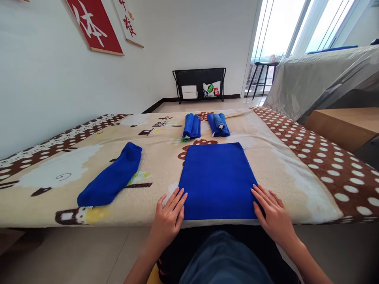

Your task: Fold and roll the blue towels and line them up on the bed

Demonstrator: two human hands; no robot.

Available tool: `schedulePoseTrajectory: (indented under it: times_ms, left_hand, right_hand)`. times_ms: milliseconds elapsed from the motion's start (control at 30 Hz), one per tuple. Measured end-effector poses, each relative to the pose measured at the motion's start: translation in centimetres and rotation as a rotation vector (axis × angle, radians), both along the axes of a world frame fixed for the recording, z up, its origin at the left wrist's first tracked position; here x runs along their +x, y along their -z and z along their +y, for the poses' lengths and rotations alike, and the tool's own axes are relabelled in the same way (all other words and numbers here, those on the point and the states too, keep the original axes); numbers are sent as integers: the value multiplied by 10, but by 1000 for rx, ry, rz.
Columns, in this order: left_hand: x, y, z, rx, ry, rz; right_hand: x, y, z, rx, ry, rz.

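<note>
"Lying smooth on the patterned blanket (296, 189), right at its front, is that a flat blue cloth (217, 177)?"

"Yes, its near edge runs close to the blanket's front edge. The left hand (169, 215) touches the cloth's left side near the front corner, back upward, fingers extended and slightly spread."

"And the right hand (271, 213)?"

"At the cloth's right side, its fingers also straight and slightly spread, the tips on the fabric."

"What lies around the flat cloth?"

"Left of it, apart, a bunched blue cloth (111, 177). Just beyond it, two groups of blue rolls (188, 125), side by side. Well beyond it, a black rack (199, 75) holding white boxes (189, 89); to the flat cloth's right, past the blanket, a cardboard box (349, 120)."
</note>
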State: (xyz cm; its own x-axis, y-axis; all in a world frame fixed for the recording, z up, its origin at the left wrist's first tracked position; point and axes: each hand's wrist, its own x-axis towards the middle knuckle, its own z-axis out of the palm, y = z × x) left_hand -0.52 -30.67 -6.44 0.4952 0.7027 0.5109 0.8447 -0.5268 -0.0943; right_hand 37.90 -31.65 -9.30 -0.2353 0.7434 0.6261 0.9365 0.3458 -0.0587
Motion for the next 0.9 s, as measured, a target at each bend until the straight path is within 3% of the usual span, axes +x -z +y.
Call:
schedulePoseTrajectory:
  times_ms: [67, 167, 267, 333, 400, 500, 667, 767, 900]
  left_hand:
    - [16, -9, 0, -10, 30, -34]
    - [57, -21, 8, -74, 100, -48]
    - [96, -21, 18, -142, 97, -27]
    - [104, -16, 21, -158, 55, -19]
    - [94, -10, 19, -151, -2, -9]
    - [54, -1, 12, -124, -62, 2]
    - [-9, 7, -1, -91, 16, -52]
    - [-9, 1, -7, -62, 44, -130]
    - [37, -16, -8, -97, 166, -160]
  right_hand:
    - [-17, -12, 3, 10, 23, 54]
    - [-62, -30, 12, -17, -63, 94]
    - [-104, -36, 20, -70, -171, 73]
    - [-114, -32, 20, -77, -186, 62]
    - [-102, -22, 17, -51, -154, 58]
    - [-58, 0, 9, 34, -65, 72]
    - [8, 24, -7, 135, -19, 157]
    - [6, 14, -11, 151, 23, 225]
    - [-43, -12, -6, 96, -76, 249]
